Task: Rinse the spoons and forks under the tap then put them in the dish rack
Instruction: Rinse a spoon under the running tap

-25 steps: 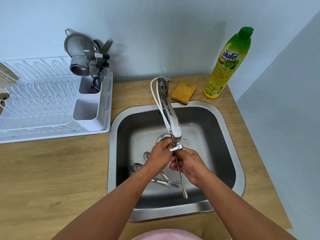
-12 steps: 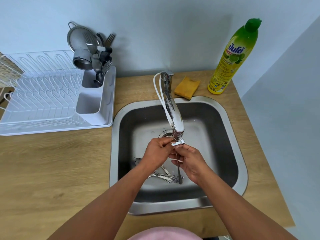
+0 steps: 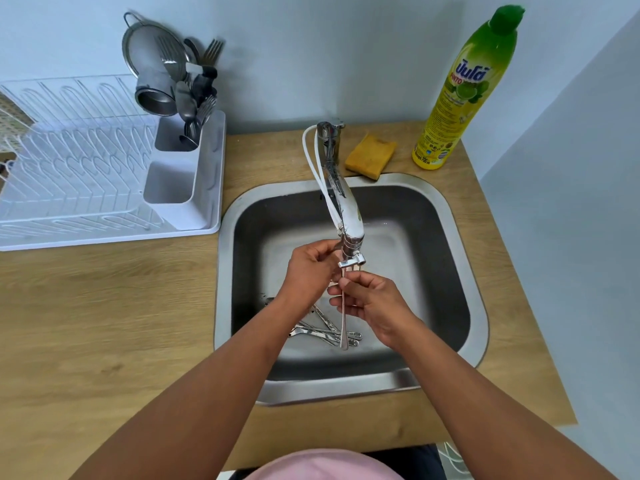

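Observation:
A steel piece of cutlery [image 3: 343,327] hangs handle-down just under the spout of the tap [image 3: 347,211], over the sink [image 3: 479,306]. Its head is hidden behind the spout and my fingers, so spoon or fork cannot be told. My right hand [image 3: 372,303] pinches the upper handle. My left hand [image 3: 308,268] is closed around the top end, right beside the spout. Several more spoons and forks [image 3: 323,332] lie on the sink floor below my hands. The white dish rack [image 3: 69,161] stands on the counter to the left.
The rack's cutlery holder [image 3: 194,188] holds several utensils [image 3: 194,102] and a metal strainer [image 3: 149,53] in its far compartment. A yellow sponge [image 3: 370,155] and a green-capped dish soap bottle [image 3: 464,91] stand behind the sink. Wooden counter [image 3: 104,323] lies left.
The hands have lifted the piece closer to the spout and its handle now hangs straight down. The view has shifted slightly; nothing else moved.

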